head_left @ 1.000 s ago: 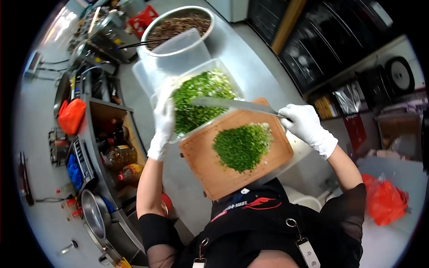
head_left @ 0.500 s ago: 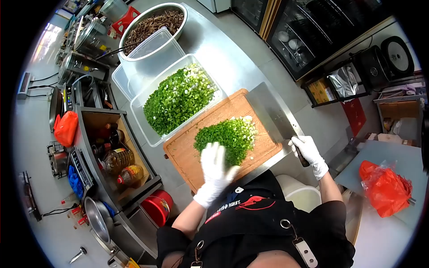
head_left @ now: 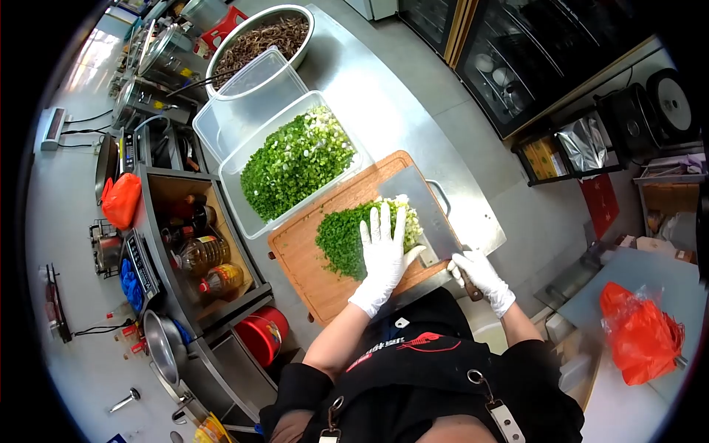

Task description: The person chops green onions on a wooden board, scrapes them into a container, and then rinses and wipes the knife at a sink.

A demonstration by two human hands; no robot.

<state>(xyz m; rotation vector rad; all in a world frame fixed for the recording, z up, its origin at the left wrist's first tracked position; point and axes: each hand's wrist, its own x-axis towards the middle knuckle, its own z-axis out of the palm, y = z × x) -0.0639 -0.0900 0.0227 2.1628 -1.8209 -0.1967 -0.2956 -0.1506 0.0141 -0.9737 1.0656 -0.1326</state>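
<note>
"Steel counter [head_left: 413, 118], left to right?"

"Plastic tub [head_left: 231, 184] of cut greens, then the board [head_left: 303, 258] at the tub's four o'clock. Chopped green onions [head_left: 340, 240] sit on it, at ten o'clock from the right hand [head_left: 480, 277]."

"Hands?"

"Left hand [head_left: 385, 258] is nearer, fingers spread over the pile. Right hand's fingers close round the handle; the knife [head_left: 425, 207] points to eleven, beside the pile."

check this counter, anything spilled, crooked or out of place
Mostly tidy. A clear plastic piece sits askew, tilted over the rim of the large bowl instead of lying flat. Chopped greens stray a little from their pile on the cutting board. No damage shows.
</note>
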